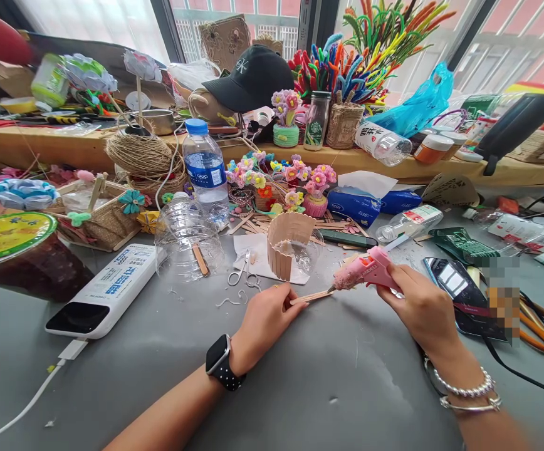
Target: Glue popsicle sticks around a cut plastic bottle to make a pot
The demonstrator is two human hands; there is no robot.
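Note:
My left hand pinches a wooden craft stick flat against the grey table. My right hand grips a pink glue gun, its nozzle touching the stick's right end. Just behind stands a cut plastic bottle base partly ringed with upright wooden sticks. Small scissors lie on white paper beside it. A smartwatch is on my left wrist, bracelets on my right.
A white power bank with cable lies left. A clear bottle half, water bottle, woven basket, tissue pack, phone and orange scissors crowd the table. The wooden shelf behind holds pipe cleaners, a cap and twine.

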